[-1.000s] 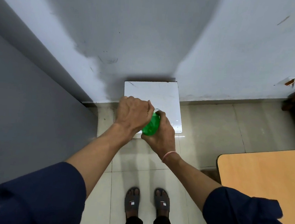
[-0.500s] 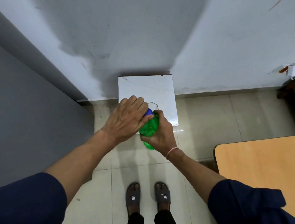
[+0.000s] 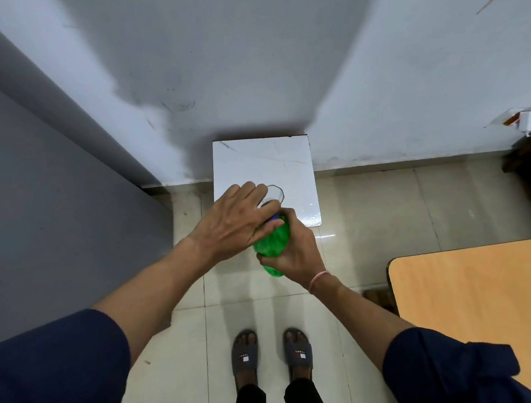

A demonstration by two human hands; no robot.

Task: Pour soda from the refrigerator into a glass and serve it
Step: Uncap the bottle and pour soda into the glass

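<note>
A green soda bottle (image 3: 272,243) with a blue cap (image 3: 272,217) is held over the floor, in front of a small white table (image 3: 261,162). My right hand (image 3: 295,251) grips the bottle's body from the right. My left hand (image 3: 237,221) lies over the top of the bottle with its fingers around the cap. A clear empty glass (image 3: 276,194) stands on the white table's near edge, partly hidden behind my left fingers.
The grey refrigerator side (image 3: 51,200) rises at the left. A wooden table (image 3: 479,297) fills the right. The pale wall (image 3: 425,86) stands behind the white table. My sandalled feet (image 3: 271,354) rest on the tiled floor (image 3: 384,210) below.
My left hand has loosened from a tight fist over the bottle top to flatter fingers on the cap, which now shows blue. The glass behind has come into view.
</note>
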